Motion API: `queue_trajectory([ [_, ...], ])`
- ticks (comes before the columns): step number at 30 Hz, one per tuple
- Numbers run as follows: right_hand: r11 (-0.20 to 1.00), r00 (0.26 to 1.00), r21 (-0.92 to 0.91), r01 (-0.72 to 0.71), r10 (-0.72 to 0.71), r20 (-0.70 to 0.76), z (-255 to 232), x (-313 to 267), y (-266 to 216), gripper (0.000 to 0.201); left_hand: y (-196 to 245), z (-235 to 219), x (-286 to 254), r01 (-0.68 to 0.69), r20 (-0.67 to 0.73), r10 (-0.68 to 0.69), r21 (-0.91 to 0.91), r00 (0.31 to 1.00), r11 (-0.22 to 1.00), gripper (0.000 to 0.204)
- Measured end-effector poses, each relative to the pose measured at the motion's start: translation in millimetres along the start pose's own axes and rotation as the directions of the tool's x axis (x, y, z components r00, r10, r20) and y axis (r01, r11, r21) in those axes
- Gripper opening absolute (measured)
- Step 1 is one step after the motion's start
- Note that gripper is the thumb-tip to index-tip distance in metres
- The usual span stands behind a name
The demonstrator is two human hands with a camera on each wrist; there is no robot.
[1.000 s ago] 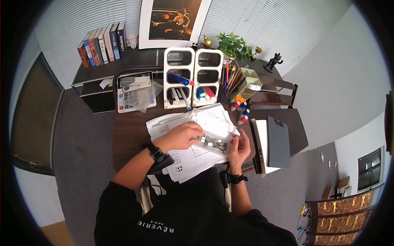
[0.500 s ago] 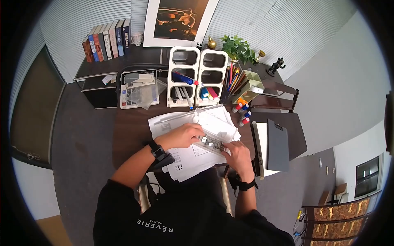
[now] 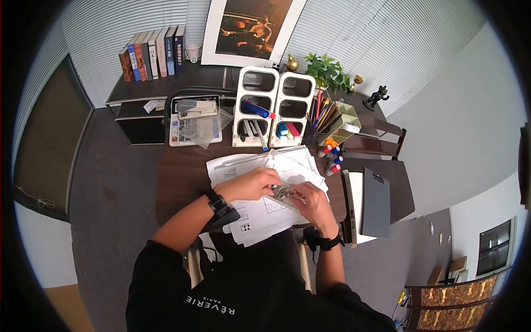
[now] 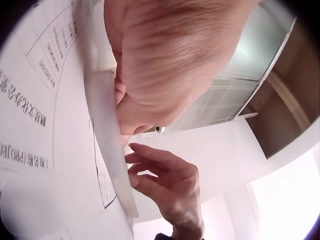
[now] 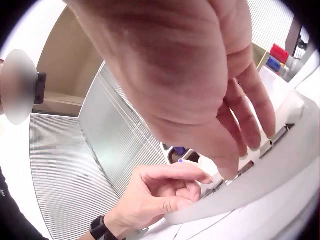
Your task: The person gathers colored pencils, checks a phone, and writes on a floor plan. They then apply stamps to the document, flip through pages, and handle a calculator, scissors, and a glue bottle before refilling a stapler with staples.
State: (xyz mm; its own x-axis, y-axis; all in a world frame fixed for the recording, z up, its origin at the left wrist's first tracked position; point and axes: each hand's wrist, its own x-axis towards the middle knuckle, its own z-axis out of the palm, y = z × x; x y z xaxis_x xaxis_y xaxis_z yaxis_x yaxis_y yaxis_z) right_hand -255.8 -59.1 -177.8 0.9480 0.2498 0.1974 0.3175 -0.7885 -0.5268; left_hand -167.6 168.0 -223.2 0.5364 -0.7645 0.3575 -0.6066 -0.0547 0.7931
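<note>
A translucent plastic box [image 4: 111, 150] lies on the printed papers, with several small silvery metal clips [image 3: 281, 191] loose inside. My left hand [image 3: 258, 183] is at the box's left end, thumb and curled fingers at its rim. From the right, my right hand [image 3: 313, 202] reaches over the box, its fingers bent loosely down among the clips. In the right wrist view, the right fingertips [image 5: 254, 145] are just behind the near wall, close to the clips. The left thumb [image 5: 175, 204] lies against the box's end there.
Two white organizers [image 3: 255, 105] with markers stand behind the papers [image 3: 251, 221]. A pencil cup [image 3: 321, 119] and several capped glue sticks or bottles [image 3: 333, 169] are to the right. A grey clipboard [image 3: 376, 202] lies farther right; a calculator [image 3: 180, 135] is at back left.
My right hand has turned over from beside the box's right end, and its fingers have moved left into the box among the clips. My left hand keeps its place at the left end.
</note>
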Motion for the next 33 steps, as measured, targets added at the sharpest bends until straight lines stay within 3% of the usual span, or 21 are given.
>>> queue_trajectory([
  [3,0.992,0.990,-0.048,0.116,-0.112,0.082,-1,10,-10,0.033,-3,-1,0,-0.081,0.007,0.081,0.052,0.997,0.995,0.032],
  [7,0.987,0.983,-0.061,0.149,-0.142,0.116,13,19,-10,0.031,-7,-3,-1,-0.108,0.027,0.106,0.127,0.994,0.986,0.032],
  [10,0.995,0.996,0.051,0.083,-0.081,-0.040,30,16,-6,0.023,-2,-4,-3,-0.026,0.007,0.025,0.143,1.000,0.989,0.030],
  [11,0.994,0.996,0.058,0.088,-0.086,-0.031,37,12,-3,0.023,-2,-3,-2,-0.014,0.001,0.014,0.144,1.000,0.990,0.030],
  [13,0.975,0.964,0.189,0.116,-0.064,-0.258,49,6,0,0.017,-7,-1,-2,-0.048,-0.004,0.050,0.170,0.999,0.984,0.030],
  [14,0.977,0.959,0.196,0.083,-0.025,-0.283,52,3,2,0.013,-14,3,-2,-0.082,-0.032,0.089,0.192,0.995,0.978,0.028],
  [15,0.987,0.954,0.114,0.117,-0.080,-0.290,55,0,10,0.013,-14,2,-2,-0.107,-0.018,0.112,0.182,0.994,0.977,0.025],
  [16,0.986,0.952,0.141,0.085,-0.039,-0.304,59,1,10,0.014,-15,5,-2,-0.049,-0.026,0.055,0.178,0.998,0.983,0.023],
  [17,0.985,0.948,0.165,0.048,0.008,-0.319,59,-1,7,0.014,-24,7,0,-0.168,-0.053,0.182,0.201,0.982,0.965,0.021],
  [19,0.973,0.957,0.228,0.024,0.044,-0.288,55,1,1,0.017,-2,-1,0,-0.008,-0.014,0.010,0.119,1.000,0.993,0.018],
  [20,0.965,0.960,0.260,0.036,0.038,-0.276,55,0,6,0.020,2,-2,0,-0.017,-0.004,0.017,0.127,1.000,0.992,0.018],
  [22,0.947,0.968,0.316,0.051,0.031,-0.249,50,2,9,0.021,5,-3,0,0.103,-0.005,-0.103,0.095,0.995,0.990,0.017],
  [24,0.924,0.979,0.378,0.054,0.026,-0.203,48,2,9,0.023,4,2,-2,0.057,-0.026,-0.054,0.120,0.998,0.991,0.018],
  [25,0.941,0.984,0.332,0.061,0.000,-0.179,47,4,8,0.024,3,3,-2,0.010,-0.049,-0.003,0.138,0.999,0.990,0.018],
  [29,0.986,0.990,0.153,0.065,-0.044,-0.137,46,9,0,0.028,4,1,-5,0.015,-0.028,-0.010,0.173,1.000,0.985,0.021],
  [32,0.991,0.992,0.122,0.061,-0.047,-0.116,45,14,3,0.025,4,-5,-10,-0.022,-0.068,0.040,0.253,0.997,0.967,0.025],
  [33,0.992,0.993,0.115,0.060,-0.048,-0.105,46,14,4,0.024,4,-7,-9,-0.048,-0.056,0.073,0.358,0.996,0.933,0.027],
])
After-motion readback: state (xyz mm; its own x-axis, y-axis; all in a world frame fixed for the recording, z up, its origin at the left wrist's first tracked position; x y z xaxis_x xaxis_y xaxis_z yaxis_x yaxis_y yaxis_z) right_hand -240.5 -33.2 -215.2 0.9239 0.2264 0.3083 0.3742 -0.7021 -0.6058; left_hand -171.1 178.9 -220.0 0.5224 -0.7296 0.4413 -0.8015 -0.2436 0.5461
